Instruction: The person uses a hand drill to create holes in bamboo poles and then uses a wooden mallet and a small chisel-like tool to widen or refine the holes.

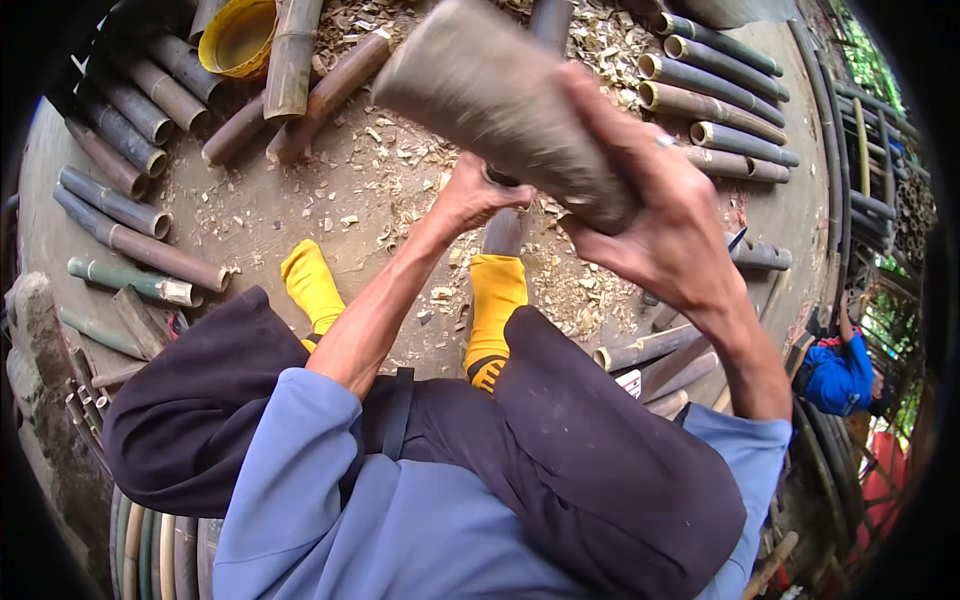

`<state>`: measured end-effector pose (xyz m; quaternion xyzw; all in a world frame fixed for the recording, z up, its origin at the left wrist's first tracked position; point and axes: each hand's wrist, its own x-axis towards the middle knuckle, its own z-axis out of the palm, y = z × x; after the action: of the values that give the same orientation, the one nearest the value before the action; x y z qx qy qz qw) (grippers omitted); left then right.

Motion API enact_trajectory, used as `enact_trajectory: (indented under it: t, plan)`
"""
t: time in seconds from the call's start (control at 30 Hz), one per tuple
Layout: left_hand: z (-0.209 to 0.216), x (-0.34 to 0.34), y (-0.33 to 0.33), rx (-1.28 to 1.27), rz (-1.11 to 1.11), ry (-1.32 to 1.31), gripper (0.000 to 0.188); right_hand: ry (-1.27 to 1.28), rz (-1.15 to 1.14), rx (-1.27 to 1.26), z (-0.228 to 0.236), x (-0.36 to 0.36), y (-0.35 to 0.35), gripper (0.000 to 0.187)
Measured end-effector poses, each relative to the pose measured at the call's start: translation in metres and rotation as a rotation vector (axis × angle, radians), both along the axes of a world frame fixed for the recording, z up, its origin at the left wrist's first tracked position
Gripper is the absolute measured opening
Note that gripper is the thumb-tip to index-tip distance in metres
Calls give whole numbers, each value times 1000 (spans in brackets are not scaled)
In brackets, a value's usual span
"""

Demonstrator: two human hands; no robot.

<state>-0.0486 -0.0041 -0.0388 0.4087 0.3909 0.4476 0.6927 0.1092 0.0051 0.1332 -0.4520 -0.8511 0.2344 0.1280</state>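
My right hand (665,215) is wrapped around the near end of a thick grey-brown wooden block (490,100), which is raised and smeared by motion. Below and left of the block, my left hand (468,196) is closed; a dark round end shows at its fingers, but most of what it grips is hidden. A bamboo tube (506,232) lies under that hand, by my right foot in a yellow sock (497,290). Farther off, another stretch of bamboo (551,22) shows past the block.
Wood chips (390,160) litter the ground. Cut bamboo tubes (710,100) lie in a row at far right, more tubes (135,105) at far left beside a yellow bucket (238,40). A person in blue (842,375) is at the right edge.
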Motion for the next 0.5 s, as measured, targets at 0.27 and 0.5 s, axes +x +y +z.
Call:
enact_trajectory:
  t: [0.27,0.5]
  plan:
    - [-3,26,14,88,-48,-184,43,-198,-98,-105,-2,19,-2,90]
    - [-2,34,18,241,-172,315,26,173,-297,-50,-12,24,-24,93]
